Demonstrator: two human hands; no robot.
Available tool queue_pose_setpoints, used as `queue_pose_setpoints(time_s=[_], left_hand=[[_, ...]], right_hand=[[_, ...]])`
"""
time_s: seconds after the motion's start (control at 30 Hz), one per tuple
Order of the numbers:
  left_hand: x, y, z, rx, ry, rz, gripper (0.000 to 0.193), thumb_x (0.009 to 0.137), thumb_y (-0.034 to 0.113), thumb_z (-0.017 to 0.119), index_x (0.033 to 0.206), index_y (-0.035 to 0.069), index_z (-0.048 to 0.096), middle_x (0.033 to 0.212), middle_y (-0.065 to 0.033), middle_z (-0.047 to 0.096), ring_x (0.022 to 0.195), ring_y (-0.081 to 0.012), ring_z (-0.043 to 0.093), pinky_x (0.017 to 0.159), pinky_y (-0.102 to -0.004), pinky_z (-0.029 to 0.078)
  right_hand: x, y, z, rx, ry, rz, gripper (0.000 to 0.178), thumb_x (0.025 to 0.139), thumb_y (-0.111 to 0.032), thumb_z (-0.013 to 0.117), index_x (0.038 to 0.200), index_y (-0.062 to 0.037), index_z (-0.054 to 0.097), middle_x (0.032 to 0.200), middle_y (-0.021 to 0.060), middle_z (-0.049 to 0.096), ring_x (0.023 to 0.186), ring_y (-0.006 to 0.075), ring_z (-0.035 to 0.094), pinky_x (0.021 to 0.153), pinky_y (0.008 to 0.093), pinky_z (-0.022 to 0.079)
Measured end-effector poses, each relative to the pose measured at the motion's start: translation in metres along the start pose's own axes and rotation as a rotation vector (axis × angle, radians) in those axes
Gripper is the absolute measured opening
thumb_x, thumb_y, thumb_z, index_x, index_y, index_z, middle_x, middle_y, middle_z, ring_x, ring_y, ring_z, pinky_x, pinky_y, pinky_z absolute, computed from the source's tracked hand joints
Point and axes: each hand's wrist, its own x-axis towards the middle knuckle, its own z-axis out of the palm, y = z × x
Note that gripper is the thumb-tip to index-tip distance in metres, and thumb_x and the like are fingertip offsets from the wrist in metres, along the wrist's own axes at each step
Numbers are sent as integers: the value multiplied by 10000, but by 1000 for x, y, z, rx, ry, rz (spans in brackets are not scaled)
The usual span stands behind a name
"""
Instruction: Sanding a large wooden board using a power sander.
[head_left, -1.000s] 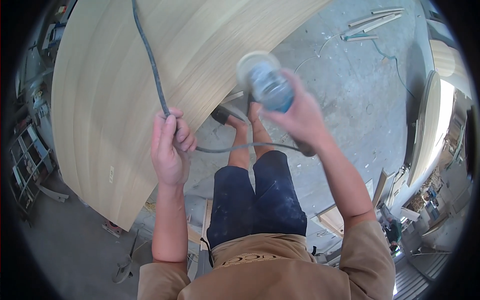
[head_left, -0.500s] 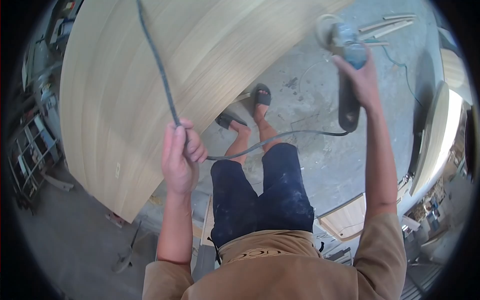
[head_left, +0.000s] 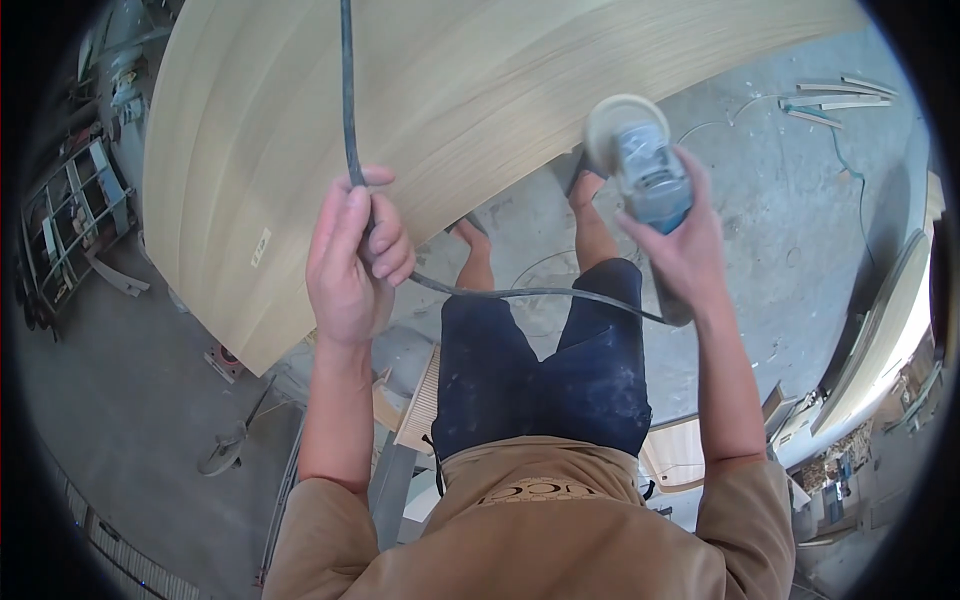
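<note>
My right hand (head_left: 687,240) is wrapped round the body of an angle grinder (head_left: 652,175), which has a pale round disc (head_left: 622,115) at its head. The disc is beside the long edge of a large light wood panel (head_left: 400,120); whether they touch I cannot tell. A dark power cord (head_left: 540,292) leaves the grinder's rear end and runs across to my left hand (head_left: 357,255). There the fingers curl round the cord, which continues up over the panel and out of the top of the picture.
Several thin wood strips (head_left: 840,100) lie on the concrete floor at the far right, near a thin green hose (head_left: 855,170). Another curved panel (head_left: 880,320) leans at the right. To the left stands a metal frame rack (head_left: 80,220).
My right hand has brought the grinder left and nearer to me, toward the panel edge. The view has shifted a little. My left hand still holds the cord.
</note>
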Motion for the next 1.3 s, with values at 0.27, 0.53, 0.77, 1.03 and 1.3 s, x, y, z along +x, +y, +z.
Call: queue_pose_setpoints(time_s=[0.27,0.53,0.77,1.03,1.3], left_hand=[[3,-6,-31,12,-153,-5,299,1149,262,413,1321,47,531,779,26,397,603,-54,341,534,-234,322],[1,-3,-82,27,-167,-8,294,1138,262,434,1324,54,526,784,28,396,606,-55,340,541,-227,325],[-22,6,-110,-19,-216,-7,298,1141,255,428,1323,39,522,791,19,407,606,-55,347,537,-223,330],[-44,8,-102,-52,-216,-4,351,1142,247,419,1391,12,495,807,-10,443,615,-93,446,555,-275,441],[-67,1,-111,5,-85,3,366,1163,253,336,1403,17,480,788,0,398,546,-79,395,479,-249,414]], right_hand=[[-66,-19,106,-141,-171,-36,954,723,-306,910,1525,-142,420,1253,231,703,1134,448,692,962,485,558],[-93,-44,173,-168,-181,-137,902,749,-360,892,1502,-136,449,1202,228,704,1097,440,692,896,490,567],[-78,-32,114,62,140,-6,937,751,-266,936,1523,-71,443,1279,202,700,1173,290,694,1012,407,534],[-47,-14,94,89,315,-28,923,774,-336,932,1479,22,455,1261,208,686,1151,262,666,1017,387,521],[-107,-66,190,-83,-163,-85,916,722,-377,889,1505,-195,449,1091,212,718,1004,448,709,844,505,571]])
